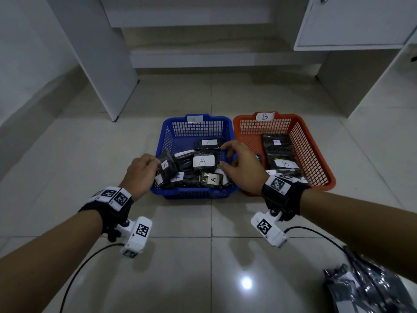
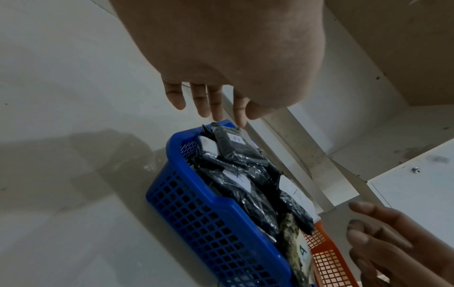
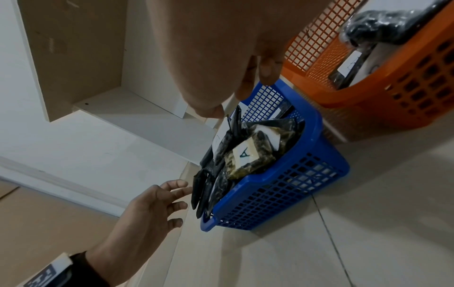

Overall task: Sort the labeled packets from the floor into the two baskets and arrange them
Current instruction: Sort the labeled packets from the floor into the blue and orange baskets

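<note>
The blue basket [image 1: 194, 193] holds several dark packets with white "A" labels, jumbled together. My left hand [image 1: 155, 165] is at its left rim, its straight fingers [image 3: 180, 191] touching an upright packet [image 1: 167, 169]. My right hand [image 1: 223, 155] hovers over the right side beside the large "A" packet [image 1: 203, 161], index finger and thumb spread, holding nothing. The orange basket [image 1: 330, 184], tagged "B", holds "B" packets [image 1: 284, 164] laid flat. In the left wrist view my fingers [image 2: 213, 104] hang just above the end packet [image 2: 233, 144]. A greenish "A" packet [image 3: 245, 155] lies on top near the front.
A pile of dark packets [image 1: 365, 288] lies on the tiled floor at the lower right. A white desk panel [image 1: 101, 64] stands at the back left and a cabinet [image 1: 352, 21] at the back right. Wrist camera cables [image 1: 90, 260] trail over the floor.
</note>
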The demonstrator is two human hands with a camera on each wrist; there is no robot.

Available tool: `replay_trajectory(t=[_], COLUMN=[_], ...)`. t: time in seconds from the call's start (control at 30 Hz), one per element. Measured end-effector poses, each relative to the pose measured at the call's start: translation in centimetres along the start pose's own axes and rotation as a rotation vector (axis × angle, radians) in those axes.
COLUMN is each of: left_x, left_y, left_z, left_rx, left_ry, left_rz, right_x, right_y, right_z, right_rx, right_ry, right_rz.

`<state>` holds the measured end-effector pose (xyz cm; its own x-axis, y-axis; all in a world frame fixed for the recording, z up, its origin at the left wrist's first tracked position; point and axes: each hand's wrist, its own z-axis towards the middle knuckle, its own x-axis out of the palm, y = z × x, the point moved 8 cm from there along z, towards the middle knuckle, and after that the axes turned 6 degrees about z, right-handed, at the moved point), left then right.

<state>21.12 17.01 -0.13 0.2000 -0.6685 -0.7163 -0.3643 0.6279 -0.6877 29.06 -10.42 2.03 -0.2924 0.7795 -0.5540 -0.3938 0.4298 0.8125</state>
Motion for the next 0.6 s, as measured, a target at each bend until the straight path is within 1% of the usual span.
replay_trajectory(t=[0.1, 0.17, 0.23, 0.3, 0.37, 0.4, 0.47, 0.53, 0.6], left_x=[-0.5, -0.6, 0.2, 2.0, 5.2, 7.3, 12.0, 16.7, 20.8], left_y=[-0.8, -2.6, -5.5, -8.6, -11.3, -12.2, -13.2, -13.3, -13.0], left_z=[-0.6, -1.9, -4.0, -7.0, -10.1, -11.5, -14.4, -17.4, -20.8], left_rx=[0.039, 0.107, 0.251, 0.41, 0.544, 0.581, 0.618, 0.63, 0.662], left_ry=[-0.045, -0.094, -0.128, -0.104, 0.03, 0.139, 0.38, 0.623, 0.821], left_rz=[0.001, 0.043, 0.076, 0.052, 0.017, 0.018, 0.078, 0.203, 0.333], right_x=[-0.6, -1.0, -1.3, -1.6, -2.2, -2.6, -3.9, -5.4, -7.0], right_y=[0.0, 0.1, 0.0, -0.4, -1.4, -2.3, -4.5, -6.9, -9.0], right_z=[-0.9, -2.2, -4.4, -7.2, -10.7, -12.5, -15.9, -19.1, -22.2], right_rx=[0.0, -0.016, -0.028, -0.033, -0.023, 0.007, 0.101, 0.171, 0.23], right_ry=[-0.011, -0.001, 0.045, 0.136, 0.23, 0.27, 0.346, 0.428, 0.529], right_rz=[-0.001, 0.015, 0.022, 0.003, -0.028, -0.055, -0.114, -0.214, -0.332])
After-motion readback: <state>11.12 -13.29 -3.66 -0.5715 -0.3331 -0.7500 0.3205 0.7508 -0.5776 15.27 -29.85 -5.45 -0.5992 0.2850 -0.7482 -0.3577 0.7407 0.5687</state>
